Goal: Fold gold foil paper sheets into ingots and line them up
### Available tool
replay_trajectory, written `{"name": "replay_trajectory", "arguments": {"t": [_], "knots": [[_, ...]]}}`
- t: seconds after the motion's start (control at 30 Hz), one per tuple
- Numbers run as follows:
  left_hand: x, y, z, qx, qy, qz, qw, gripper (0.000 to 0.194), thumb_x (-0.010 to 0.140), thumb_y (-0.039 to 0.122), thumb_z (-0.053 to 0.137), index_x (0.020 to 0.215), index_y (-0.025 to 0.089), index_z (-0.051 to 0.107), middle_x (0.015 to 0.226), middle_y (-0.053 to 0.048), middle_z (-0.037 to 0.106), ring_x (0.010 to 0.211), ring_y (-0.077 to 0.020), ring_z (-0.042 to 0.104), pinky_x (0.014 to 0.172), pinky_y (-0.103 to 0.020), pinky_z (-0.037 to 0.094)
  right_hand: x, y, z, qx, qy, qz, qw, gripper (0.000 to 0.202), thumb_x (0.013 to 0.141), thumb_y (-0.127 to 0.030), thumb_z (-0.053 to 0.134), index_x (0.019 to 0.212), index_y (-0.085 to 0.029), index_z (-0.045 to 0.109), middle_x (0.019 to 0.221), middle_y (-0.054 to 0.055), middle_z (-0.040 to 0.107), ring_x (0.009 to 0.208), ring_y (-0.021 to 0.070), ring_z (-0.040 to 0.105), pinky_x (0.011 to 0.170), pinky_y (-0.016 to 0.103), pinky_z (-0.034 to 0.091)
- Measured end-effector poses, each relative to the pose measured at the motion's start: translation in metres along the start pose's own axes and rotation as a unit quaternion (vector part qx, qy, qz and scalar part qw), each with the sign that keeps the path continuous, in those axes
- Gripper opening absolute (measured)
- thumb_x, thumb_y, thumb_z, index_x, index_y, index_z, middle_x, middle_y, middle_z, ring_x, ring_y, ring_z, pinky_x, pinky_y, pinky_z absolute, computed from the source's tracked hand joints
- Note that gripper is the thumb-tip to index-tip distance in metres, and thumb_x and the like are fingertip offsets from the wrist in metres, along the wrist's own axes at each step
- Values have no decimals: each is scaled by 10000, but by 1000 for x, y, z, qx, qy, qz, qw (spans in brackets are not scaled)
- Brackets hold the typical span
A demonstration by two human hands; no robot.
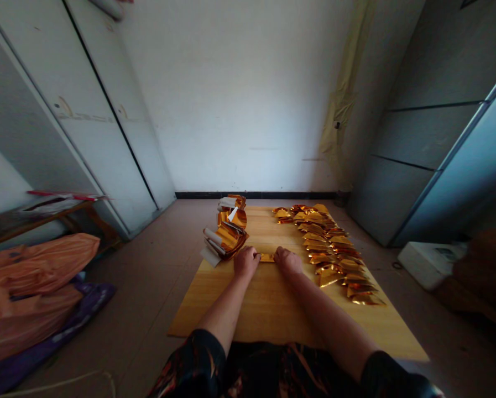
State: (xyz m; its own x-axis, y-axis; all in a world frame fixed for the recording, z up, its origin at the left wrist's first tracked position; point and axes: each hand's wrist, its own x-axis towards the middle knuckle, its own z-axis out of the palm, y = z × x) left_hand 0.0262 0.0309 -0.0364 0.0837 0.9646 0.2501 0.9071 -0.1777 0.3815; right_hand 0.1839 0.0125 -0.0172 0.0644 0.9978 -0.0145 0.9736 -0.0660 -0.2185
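Between my two hands a small strip of gold foil paper (267,257) is stretched just above the wooden board. My left hand (246,262) pinches its left end, and my right hand (288,260) grips the right end, fingers closed. Left of my left hand lies a loose stack of gold foil sheets (231,235), curled, with pale backs showing. Rows of folded gold foil pieces (328,243) cover the right side of the board, beyond my right hand. The fingertips are small and partly hidden at this distance.
The wooden board (268,320) lies low in front of me. Orange and purple bags (44,298) sit on the floor at the left, by a small wooden table (65,213). Pale cabinets (106,110) stand at left, a grey fridge-like cabinet (417,132) and a white box (424,262) at right.
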Motion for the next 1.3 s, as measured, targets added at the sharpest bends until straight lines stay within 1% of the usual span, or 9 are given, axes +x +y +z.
{"name": "replay_trajectory", "arguments": {"t": [0.13, 0.3, 0.6, 0.77, 0.9, 0.97, 1.03, 1.17, 1.3], "knots": [[1, 1, 0, 39, -13, -3, 999, 124, 819, 299, 556, 772, 199, 612, 885, -18, 640, 839, -137, 557, 724, -238, 367, 3, 0, 0, -9, -10, -4, 1000, 267, 932, -320, 367, 1019, -199, 589, 1027, 125, 673, 898, 203, 650, 715, 263, 442], [2, 4, -1, 67, -40, -9, 997, 133, 845, 295, 516, 824, 199, 606, 931, -28, 636, 862, -142, 568, 727, -248, 375, 4, -3, -6, -18, -22, -2, 1000, 279, 920, -315, 384, 1052, -178, 588, 1046, 139, 669, 924, 224, 646, 733, 279, 451], [4, 5, 2, 92, -39, -4, 995, 150, 852, 296, 483, 842, 198, 597, 934, -33, 630, 844, -148, 585, 707, -261, 376, 6, -5, -9, -20, -32, 0, 999, 263, 910, -278, 400, 1057, -179, 594, 1048, 140, 669, 951, 237, 643, 746, 303, 462], [3, 6, 0, 93, -36, -5, 995, 126, 843, 285, 496, 851, 200, 589, 941, -34, 622, 859, -159, 583, 720, -267, 379, 5, -8, -7, -26, -20, 10, 999, 271, 919, -253, 366, 1050, -174, 590, 1032, 142, 670, 920, 238, 651, 723, 303, 464], [-1, 9, -3, 82, -20, -9, 996, 146, 833, 271, 524, 957, 211, 574, 956, -46, 603, 910, -176, 567, 773, -280, 381, 2, -6, -7, -17, 2, 12, 1000, 240, 905, -277, 396, 1035, -189, 578, 1036, 123, 659, 872, 211, 651, 691, 268, 448], [-4, 12, -5, 83, -8, 1, 997, 175, 828, 260, 533, 994, 219, 572, 986, -60, 586, 962, -196, 546, 809, -297, 378, 0, -4, -6, -7, 16, 12, 1000, 226, 891, -285, 416, 1034, -202, 570, 1049, 105, 645, 843, 188, 645, 666, 242, 433], [-5, 14, -7, 94, -7, 23, 995, 159, 846, 233, 492, 968, 217, 593, 1009, -77, 576, 996, -215, 526, 835, -317, 375, -1, -1, -4, 2, 30, -7, 1000, 217, 890, -279, 412, 1025, -216, 570, 1050, 87, 634, 822, 166, 635, 650, 227, 419], [-3, 16, -5, 109, -60, 61, 990, 232, 873, 159, 391, 929, 201, 612, 1000, -84, 601, 960, -206, 541, 817, -313, 391, -1, -1, 0, 5, 33, -58, 998, 247, 913, -259, 364, 972, -214, 599, 1015, 79, 636, 823, 154, 625, 651, 225, 411], [0, 13, -2, 102, -92, 59, 989, 212, 880, 187, 405, 965, 197, 599, 1002, -72, 621, 912, -184, 572, 773, -289, 411, 2, -3, -1, 15, 9, -27, 999, 254, 887, -225, 381, 976, -225, 619, 1011, 70, 655, 846, 168, 631, 669, 239, 412]]}}
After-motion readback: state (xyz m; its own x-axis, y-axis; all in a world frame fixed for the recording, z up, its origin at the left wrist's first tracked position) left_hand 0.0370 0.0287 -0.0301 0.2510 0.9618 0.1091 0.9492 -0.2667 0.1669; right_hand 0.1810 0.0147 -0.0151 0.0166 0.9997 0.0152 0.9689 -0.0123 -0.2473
